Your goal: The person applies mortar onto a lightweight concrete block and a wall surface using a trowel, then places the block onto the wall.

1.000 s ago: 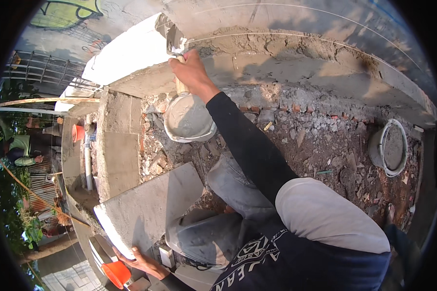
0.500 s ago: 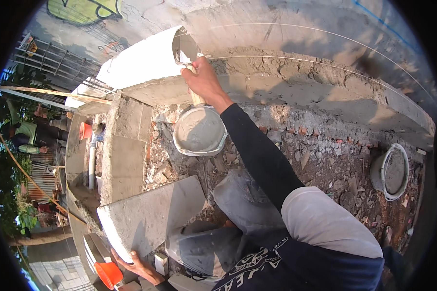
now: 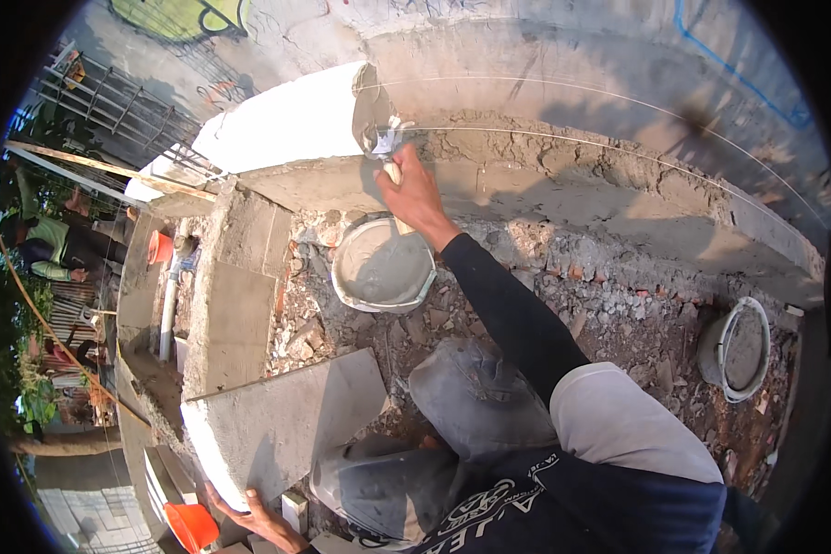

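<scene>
My right hand (image 3: 417,196) grips a trowel (image 3: 392,173) by its pale wooden handle. Its blade is against the mortar-smeared end of a bright white block (image 3: 291,115) on the low wall, with a little mortar on it. At lower left, my left hand (image 3: 258,519) holds the lower edge of a large grey block (image 3: 291,411), which leans tilted beside my knee; some fingers are hidden. Rough wet mortar (image 3: 526,146) runs along the wall top to the right of the white block. Below my right hand stands a bucket (image 3: 385,306) of grey mortar.
Another mortar bucket (image 3: 708,355) stands at the right on rubble. A string line (image 3: 563,85) stretches over the wall. An orange bucket (image 3: 191,526) is near my left hand. Steel bar cages (image 3: 125,106) lie at upper left; a person (image 3: 60,245) is beyond.
My right hand and the trowel have shifted slightly right and down in view, the blade still at the white block's end. My left hand keeps its hold on the grey block.
</scene>
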A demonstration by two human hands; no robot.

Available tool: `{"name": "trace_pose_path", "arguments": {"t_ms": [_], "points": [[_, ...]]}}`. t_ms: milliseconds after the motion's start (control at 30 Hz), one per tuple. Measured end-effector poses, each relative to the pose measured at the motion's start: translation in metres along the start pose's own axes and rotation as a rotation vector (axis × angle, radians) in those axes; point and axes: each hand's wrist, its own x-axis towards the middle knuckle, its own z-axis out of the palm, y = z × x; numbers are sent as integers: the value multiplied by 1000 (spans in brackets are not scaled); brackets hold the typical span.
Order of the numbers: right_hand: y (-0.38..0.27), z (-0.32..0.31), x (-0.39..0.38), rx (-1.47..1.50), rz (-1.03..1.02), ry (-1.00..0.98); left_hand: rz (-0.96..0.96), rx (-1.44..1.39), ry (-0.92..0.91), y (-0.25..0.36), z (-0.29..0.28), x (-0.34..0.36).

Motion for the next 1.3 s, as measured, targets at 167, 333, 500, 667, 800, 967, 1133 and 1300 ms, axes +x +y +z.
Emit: {"name": "trace_pose_path", "arguments": {"t_ms": [167,333,500,667,800,967,1133,1300], "points": [[-13,-18,-5,42,134,-29,-8,36,13,1,-4,-1],[-26,-3,65,-86,256,28,-14,25,4,-1,6,2],[10,8,7,80,274,-16,-3,-28,22,-2,4,3],[-11,-22,-87,147,4,-170,-21,9,14,0,3,3],[48,-13,-99,187,218,-206,-16,7,24,-7,5,3],[75,20,-34,178,130,58,-36,36,42,-19,-4,3],[77,51,26,257,217,187,-22,-18,30,-11,2,1],[57,52,26,98,188,251,-33,22,17,-13,3,-1]]}}
